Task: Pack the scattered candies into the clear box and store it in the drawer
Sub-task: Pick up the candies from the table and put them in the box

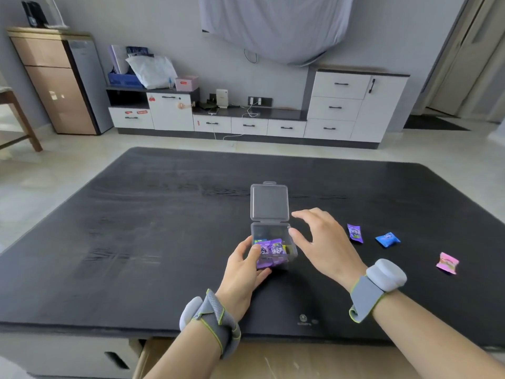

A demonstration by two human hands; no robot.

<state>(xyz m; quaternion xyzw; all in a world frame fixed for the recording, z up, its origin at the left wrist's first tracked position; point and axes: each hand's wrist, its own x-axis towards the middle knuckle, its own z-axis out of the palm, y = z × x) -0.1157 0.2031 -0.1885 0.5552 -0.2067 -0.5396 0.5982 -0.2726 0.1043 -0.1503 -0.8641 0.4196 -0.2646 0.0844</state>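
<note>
A small clear box (273, 233) stands on the black table (136, 228) with its hinged lid (269, 202) upright and open. Purple wrapped candies (269, 251) lie inside it. My left hand (246, 265) grips the box at its left front corner. My right hand (322, 242) hovers just right of the box, fingers spread, thumb near the box's right rim, holding nothing. Three candies lie loose on the table to the right: a purple candy (355, 233), a blue candy (387, 239) and a pink candy (447, 263).
Under the table's near edge, an open drawer (273, 362) with a wooden bottom shows beside a white drawer front with a black handle slot (116, 359). White cabinets (338, 108) line the far wall across the tiled floor.
</note>
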